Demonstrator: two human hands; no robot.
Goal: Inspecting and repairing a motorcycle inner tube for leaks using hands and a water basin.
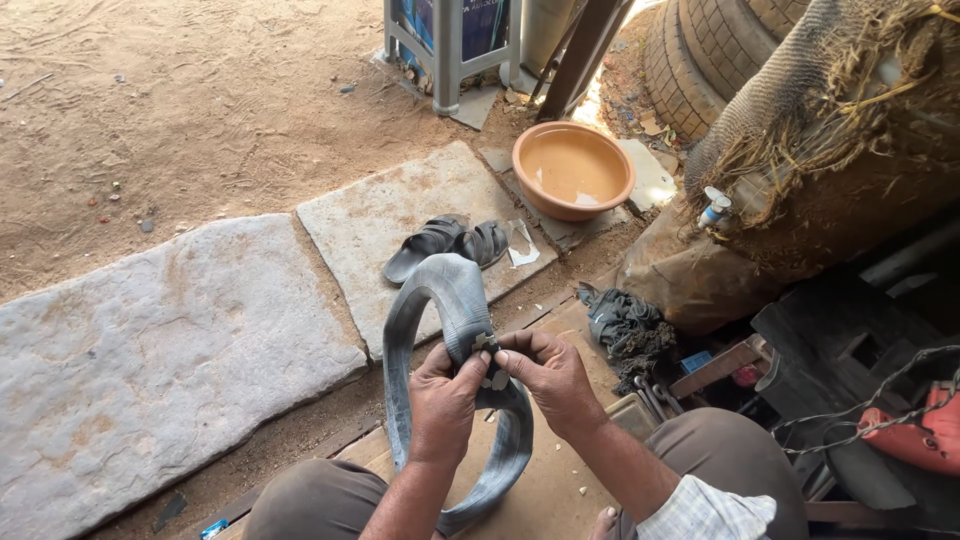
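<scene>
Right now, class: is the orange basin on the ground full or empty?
Partly full: the orange basin sits upright beside the stone slab, holding murky brownish water below its rim.

An open-air roadside tyre-repair workshop on bare sandy ground. Past the fingers [478,362] gripping a grey inner tube [455,300] lie 2 stone slabs [170,330], sandals [450,243] and a basin of water [573,168]; beyond that to the right, stacked worn tyres [705,50]; right of the fingers, oily rags [625,325] and spanners [655,398].
</scene>
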